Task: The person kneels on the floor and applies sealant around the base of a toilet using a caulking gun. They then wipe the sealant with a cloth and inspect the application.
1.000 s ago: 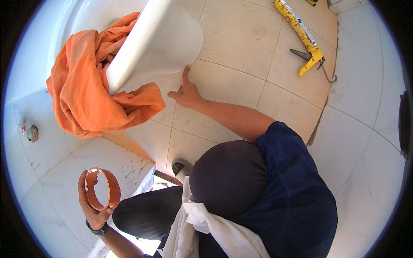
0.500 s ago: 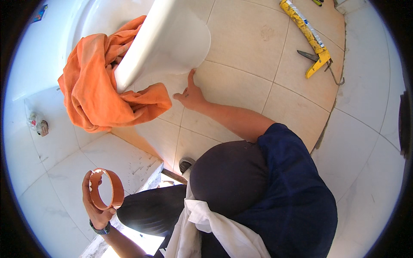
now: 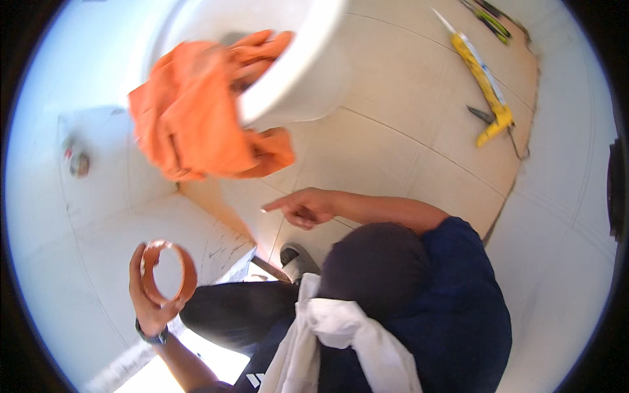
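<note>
In my left hand [image 3: 149, 304] is a thin-walled orange-brown ring [image 3: 188, 278], like a short length of pipe, with white smears on its rim. The fingers wrap its left side and the thumb presses under it. My right hand [image 3: 304, 207] hangs over the tiled floor, index finger stretched to the left, the others loosely bent, nothing visible in it. A whitish spot [image 3: 264, 210] shows at its fingertip. Beyond it stands a white ceramic bathroom fixture [image 3: 314, 88], apart from the hand. An orange cloth [image 3: 200, 118] drapes over the fixture's rim.
A yellow caulking gun [image 3: 483, 75] lies on the beige floor tiles [image 3: 386, 118] at the right. Green-handled pliers-like tools [image 3: 491, 25] lie farther back. White tiled walls flank both sides. A small blurred object [image 3: 78, 160] is at the left. My sandalled foot [image 3: 299, 261] is below the right hand.
My right hand has drawn back from the lower edge of the white fixture toward me. The left hand keeps the ring. The view has shifted, and parts of it are blurred.
</note>
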Tool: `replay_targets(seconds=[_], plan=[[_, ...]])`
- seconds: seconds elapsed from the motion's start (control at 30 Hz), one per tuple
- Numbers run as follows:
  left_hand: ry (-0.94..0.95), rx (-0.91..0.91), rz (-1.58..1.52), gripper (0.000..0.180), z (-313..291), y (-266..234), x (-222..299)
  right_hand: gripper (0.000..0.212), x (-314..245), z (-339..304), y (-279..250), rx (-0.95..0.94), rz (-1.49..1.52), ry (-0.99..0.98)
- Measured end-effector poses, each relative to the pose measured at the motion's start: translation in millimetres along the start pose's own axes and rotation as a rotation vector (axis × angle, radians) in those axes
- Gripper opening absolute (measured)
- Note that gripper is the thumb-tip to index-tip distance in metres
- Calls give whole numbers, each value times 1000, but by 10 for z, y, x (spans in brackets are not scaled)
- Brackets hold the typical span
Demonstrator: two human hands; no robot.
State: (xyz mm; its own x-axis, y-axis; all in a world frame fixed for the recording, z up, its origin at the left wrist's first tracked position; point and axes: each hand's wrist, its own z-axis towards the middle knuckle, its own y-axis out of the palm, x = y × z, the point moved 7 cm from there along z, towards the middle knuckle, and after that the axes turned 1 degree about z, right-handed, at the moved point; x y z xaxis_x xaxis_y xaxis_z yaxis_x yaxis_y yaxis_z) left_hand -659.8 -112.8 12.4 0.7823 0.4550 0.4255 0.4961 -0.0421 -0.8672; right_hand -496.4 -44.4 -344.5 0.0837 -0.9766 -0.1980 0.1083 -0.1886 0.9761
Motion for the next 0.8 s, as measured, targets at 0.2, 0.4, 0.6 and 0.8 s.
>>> replay_targets(seconds=[0.2, 0.4, 0.6, 0.8], plan=[[84, -22, 21, 111, 66, -75, 69, 87, -548, -104, 1258, -256, -852, 107], [212, -48, 150, 105, 149, 9, 303, 107, -982, 1, 2128, -251, -1266, 9], [264, -54, 129, 102, 142, -1, 234, 109, -910, 268, 2142, -242, -1612, -48], [237, -106, 42, 94, 103, -53, 135, 104, -771, 345, 2053, -280, -1920, -98]])
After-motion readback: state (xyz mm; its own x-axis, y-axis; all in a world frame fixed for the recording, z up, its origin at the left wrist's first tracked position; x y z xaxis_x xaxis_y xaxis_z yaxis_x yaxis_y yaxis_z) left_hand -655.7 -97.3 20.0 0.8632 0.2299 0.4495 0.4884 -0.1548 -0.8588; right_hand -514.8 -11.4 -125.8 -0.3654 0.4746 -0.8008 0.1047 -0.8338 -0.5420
